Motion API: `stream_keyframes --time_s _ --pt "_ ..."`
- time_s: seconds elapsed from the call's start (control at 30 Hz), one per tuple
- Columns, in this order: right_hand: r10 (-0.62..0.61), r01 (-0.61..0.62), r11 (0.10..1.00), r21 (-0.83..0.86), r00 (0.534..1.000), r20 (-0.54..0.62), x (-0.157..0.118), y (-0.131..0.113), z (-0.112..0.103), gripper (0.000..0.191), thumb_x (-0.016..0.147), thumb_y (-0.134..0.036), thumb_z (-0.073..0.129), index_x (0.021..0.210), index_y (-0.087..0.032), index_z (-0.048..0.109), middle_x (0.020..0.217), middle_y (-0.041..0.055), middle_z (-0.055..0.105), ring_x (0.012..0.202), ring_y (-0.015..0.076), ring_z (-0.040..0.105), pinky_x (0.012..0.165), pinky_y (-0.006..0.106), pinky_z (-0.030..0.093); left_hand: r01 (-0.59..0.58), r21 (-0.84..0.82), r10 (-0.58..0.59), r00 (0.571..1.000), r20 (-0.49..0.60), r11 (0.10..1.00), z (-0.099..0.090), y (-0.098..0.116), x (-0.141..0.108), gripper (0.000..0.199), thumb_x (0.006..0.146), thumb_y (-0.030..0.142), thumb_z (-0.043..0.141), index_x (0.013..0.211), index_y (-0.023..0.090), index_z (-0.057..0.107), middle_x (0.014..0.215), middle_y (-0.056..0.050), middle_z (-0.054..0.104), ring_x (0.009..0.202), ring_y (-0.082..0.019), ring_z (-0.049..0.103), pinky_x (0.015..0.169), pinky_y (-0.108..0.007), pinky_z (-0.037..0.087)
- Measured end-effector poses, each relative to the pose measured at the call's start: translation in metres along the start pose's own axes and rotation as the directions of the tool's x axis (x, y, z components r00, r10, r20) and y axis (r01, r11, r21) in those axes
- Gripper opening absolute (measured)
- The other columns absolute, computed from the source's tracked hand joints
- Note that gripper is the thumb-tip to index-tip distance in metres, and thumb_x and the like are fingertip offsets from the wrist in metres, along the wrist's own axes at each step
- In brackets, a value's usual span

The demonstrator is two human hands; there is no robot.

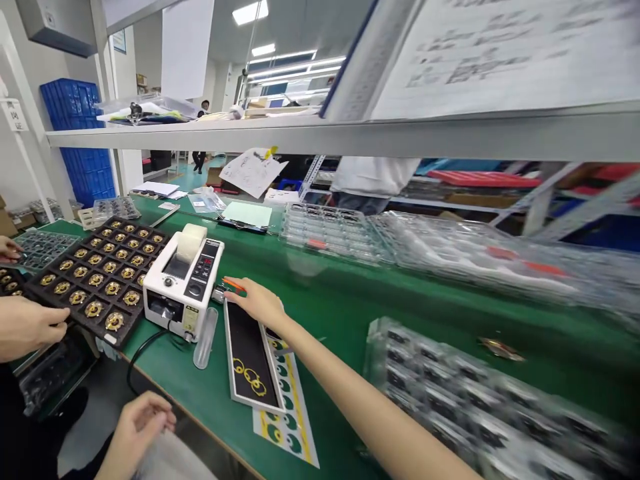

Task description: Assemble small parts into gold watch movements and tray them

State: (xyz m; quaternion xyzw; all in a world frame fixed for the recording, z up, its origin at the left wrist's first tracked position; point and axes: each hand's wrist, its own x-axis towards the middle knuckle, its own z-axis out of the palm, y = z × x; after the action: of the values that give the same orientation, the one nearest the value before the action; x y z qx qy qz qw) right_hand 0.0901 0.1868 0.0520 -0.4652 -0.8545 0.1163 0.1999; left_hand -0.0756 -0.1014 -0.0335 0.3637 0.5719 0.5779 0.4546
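Note:
My right hand reaches across the bench, its fingers closed at a slim orange tool beside the tape dispenser. What kind of tool it is stays partly hidden. Below that hand lies a narrow white-rimmed tray with a dark lining and several thin yellow rings at its near end. A sheet of yellow and green ring-shaped stickers sticks out from under the tray. Low in front of the bench edge, my left hand has its fingers curled together near translucent material; anything inside them is hidden.
A white tape dispenser stands beside a black foam tray of gold round parts. A co-worker's hand is at its left edge. Clear blister trays lie at right, near a loose metal part. A shelf crosses above.

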Motion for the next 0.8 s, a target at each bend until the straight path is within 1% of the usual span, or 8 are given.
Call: stream_keyframes --time_s 0.1,0.17,0.23,0.43,0.57,0.6,0.7,0.8 --pt "0.012 -0.011 0.999 -0.033 1.0 0.021 0.005 0.01 0.019 0.038 0.09 -0.036 0.058 0.127 -0.026 0.066 0.099 0.0054 0.07 0.09 0.0236 0.068 0.063 0.025 0.046 -0.024 -0.078 0.0 0.956 -0.293 0.997 -0.023 0.005 0.008 0.044 0.066 0.06 0.078 0.075 0.017 0.071 0.067 -0.006 0.072 0.062 -0.019 0.064 0.059 -0.028 0.048" --pt "0.006 -0.004 0.999 -0.044 0.999 0.031 0.001 0.016 0.024 0.039 0.092 -0.036 0.057 0.128 -0.026 0.065 0.101 0.0055 0.068 0.093 0.0233 0.068 0.065 0.025 0.046 -0.054 -0.09 0.014 0.919 -0.393 0.995 -0.032 0.009 0.012 0.042 0.065 0.057 0.079 0.073 0.017 0.071 0.065 -0.006 0.071 0.061 -0.019 0.063 0.058 -0.027 0.048" --pt "-0.005 0.006 0.999 -0.045 0.999 0.039 -0.002 0.018 0.027 0.039 0.092 -0.036 0.056 0.128 -0.024 0.065 0.102 0.0063 0.067 0.098 0.0241 0.066 0.069 0.026 0.047 -0.083 -0.086 0.037 0.899 -0.436 0.993 -0.034 0.015 0.015 0.038 0.068 0.054 0.078 0.072 0.017 0.071 0.065 -0.005 0.07 0.061 -0.018 0.063 0.058 -0.027 0.048" --pt "0.007 -0.007 1.0 -0.004 1.0 0.028 0.003 0.025 0.034 0.04 0.089 -0.038 0.058 0.127 -0.026 0.066 0.099 0.0067 0.067 0.095 0.027 0.066 0.066 0.029 0.046 -0.137 0.229 0.222 0.889 -0.401 0.964 -0.032 0.031 0.022 0.034 0.081 0.049 0.063 0.072 0.016 0.066 0.066 -0.007 0.069 0.061 -0.019 0.063 0.058 -0.029 0.051" --pt "0.067 -0.063 0.996 0.067 0.996 -0.06 -0.008 0.026 0.016 0.051 0.092 -0.048 0.05 0.137 -0.024 0.055 0.103 0.0079 0.068 0.09 0.0273 0.065 0.064 0.032 0.045 -0.118 0.454 0.323 0.855 -0.407 0.883 -0.043 0.052 0.032 0.029 0.085 0.045 0.056 0.078 0.018 0.066 0.075 -0.006 0.068 0.067 -0.019 0.063 0.062 -0.029 0.05" --pt "0.079 -0.07 0.993 0.1 0.992 -0.094 -0.017 0.024 0.007 0.052 0.093 -0.053 0.047 0.134 -0.023 0.057 0.101 0.0079 0.068 0.084 0.0261 0.065 0.064 0.033 0.045 -0.107 0.522 0.351 0.848 -0.397 0.846 -0.047 0.059 0.037 0.027 0.086 0.042 0.055 0.08 0.019 0.066 0.079 -0.006 0.068 0.071 -0.02 0.062 0.064 -0.029 0.049" --pt "0.066 -0.005 0.963 0.268 0.974 -0.219 -0.058 0.018 -0.021 0.056 0.086 -0.073 0.043 0.101 -0.027 0.071 0.091 0.0063 0.068 0.065 0.021 0.058 0.057 0.035 0.043 -0.056 0.714 0.407 0.851 -0.331 0.698 -0.059 0.083 0.059 0.02 0.088 0.034 0.053 0.088 0.02 0.068 0.088 -0.007 0.064 0.078 -0.021 0.06 0.074 -0.032 0.047" --pt "0.047 0.081 0.876 0.476 0.967 -0.252 -0.111 0.026 -0.032 0.041 0.083 -0.069 0.054 0.088 -0.032 0.072 0.088 0.0051 0.068 0.072 0.0239 0.06 0.053 0.034 0.043 -0.01 0.844 0.396 0.886 -0.24 0.536 -0.068 0.102 0.081 0.014 0.084 0.029 0.058 0.087 0.02 0.068 0.091 -0.009 0.062 0.09 -0.027 0.06 0.086 -0.038 0.044"
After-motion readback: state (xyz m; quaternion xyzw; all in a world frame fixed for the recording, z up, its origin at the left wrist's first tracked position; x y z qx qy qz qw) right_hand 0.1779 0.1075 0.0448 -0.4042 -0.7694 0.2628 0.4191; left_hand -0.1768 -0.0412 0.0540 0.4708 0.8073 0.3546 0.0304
